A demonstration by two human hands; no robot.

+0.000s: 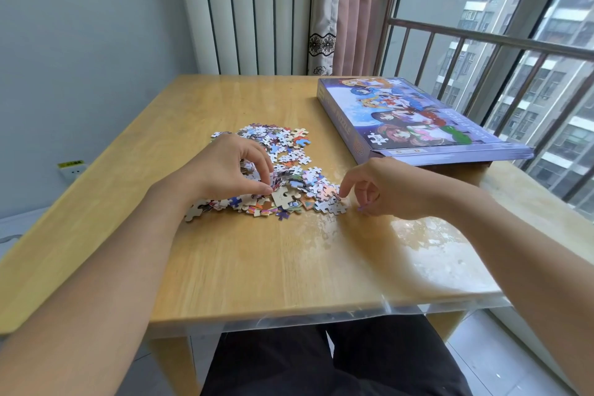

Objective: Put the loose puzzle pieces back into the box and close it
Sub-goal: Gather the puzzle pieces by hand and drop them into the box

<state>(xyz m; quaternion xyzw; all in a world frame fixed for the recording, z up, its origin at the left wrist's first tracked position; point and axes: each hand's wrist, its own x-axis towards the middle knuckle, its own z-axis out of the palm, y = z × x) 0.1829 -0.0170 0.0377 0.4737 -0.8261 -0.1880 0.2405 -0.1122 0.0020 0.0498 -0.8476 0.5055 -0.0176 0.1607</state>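
Note:
A heap of loose puzzle pieces (289,167) lies in the middle of the wooden table (257,260). My left hand (225,170) is on the heap's near left part, fingers curled, pinching a few pieces between thumb and fingertips. My right hand (382,190) is at the heap's right edge, fingers curled, index tip touching the outer pieces. A small purple piece (361,208) shows at its lower fingertips. The purple puzzle box (401,112), printed with cartoon figures, lies at the back right with its lid on. A strip of the brown base shows under the lid's near end.
A window with a metal railing (482,38) runs along the table's right side. A striped wall panel and a curtain (347,19) stand behind the table. A white wall socket (72,170) is at the left. A clear plastic sheet hangs over the table's near edge.

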